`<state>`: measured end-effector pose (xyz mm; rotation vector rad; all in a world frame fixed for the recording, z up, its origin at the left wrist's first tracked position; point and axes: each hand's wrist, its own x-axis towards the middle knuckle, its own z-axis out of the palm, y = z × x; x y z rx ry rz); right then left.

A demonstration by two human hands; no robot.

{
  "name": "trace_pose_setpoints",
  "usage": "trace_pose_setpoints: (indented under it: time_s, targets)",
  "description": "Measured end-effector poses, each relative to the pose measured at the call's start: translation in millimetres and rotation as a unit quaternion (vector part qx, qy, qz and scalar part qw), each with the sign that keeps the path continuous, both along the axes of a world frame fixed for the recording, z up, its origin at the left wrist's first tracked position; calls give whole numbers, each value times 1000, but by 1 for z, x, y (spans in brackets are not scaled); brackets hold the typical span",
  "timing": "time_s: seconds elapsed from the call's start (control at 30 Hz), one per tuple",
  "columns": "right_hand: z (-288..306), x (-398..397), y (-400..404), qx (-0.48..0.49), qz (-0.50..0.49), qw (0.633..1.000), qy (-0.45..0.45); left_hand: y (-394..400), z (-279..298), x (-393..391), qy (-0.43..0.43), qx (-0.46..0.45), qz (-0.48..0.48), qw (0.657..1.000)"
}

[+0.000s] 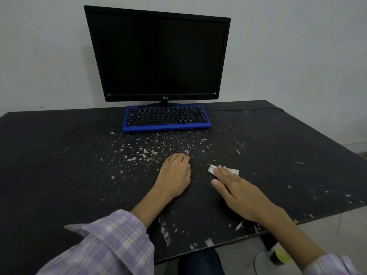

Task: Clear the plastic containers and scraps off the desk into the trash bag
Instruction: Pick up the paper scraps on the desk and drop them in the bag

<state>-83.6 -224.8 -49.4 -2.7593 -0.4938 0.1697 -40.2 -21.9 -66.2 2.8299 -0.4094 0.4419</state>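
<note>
A person in a lilac checked sleeve worked at clearing a dark, scuffed bench, both hands resting on its near middle. The left hand lay knuckles up with its fingers curled under, the fingertips touching a small pale crumb at the edge of a spread of scraps scattered between the hands and a blue keyboard; whether anything was pinched inside that hand could not be told. The right hand lay flat and open, its fingers pressed on a small folded white wipe just to the right of the left hand.

No plastic containers showed on the bench, and no trash bag was in view. A dark monitor stood at the far edge behind the keyboard, its cable trailing to the right. Below the near right corner of the bench, a small dark cup with yellow inside sat low down by the bench leg.

Judging by the bare surface, the larger items appeared to be dealt with, and the step in hand looked to be gathering the fine scraps. The next move would likely call for sweeping the crumbs together with the wipe toward the cupped left hand, pressing evenly so that the smaller flecks did not scatter under the keyboard or off the near edge.
</note>
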Motion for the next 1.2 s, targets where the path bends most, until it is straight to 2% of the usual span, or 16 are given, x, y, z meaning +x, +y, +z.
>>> trace_pose_setpoints:
  time_s: [0.2,0.47,0.63,0.77,0.87,0.93,1.07,1.2]
  targets:
    - [-7,-15,32,-1,14,1000,-22,7,8,-6,3,0,0,1000]
    - [-10,-51,74,8,122,991,-47,53,6,-55,-6,-33,16,999]
    - [-16,-81,73,1,206,978,-42,76,-2,-91,-2,-15,37,999]
    - [-13,-88,61,-15,186,981,-47,77,-1,-99,-3,-16,45,999]
    - [-11,-93,81,-20,150,987,-54,74,-2,-98,-8,-18,43,999]
    - [-12,-99,98,-14,162,985,-56,76,-2,-97,-7,-32,39,999]
    - [-16,-114,100,1,246,969,-31,82,2,-99,11,-85,21,996]
    - [-12,-106,73,-24,216,975,-48,94,0,-103,21,-69,13,997]
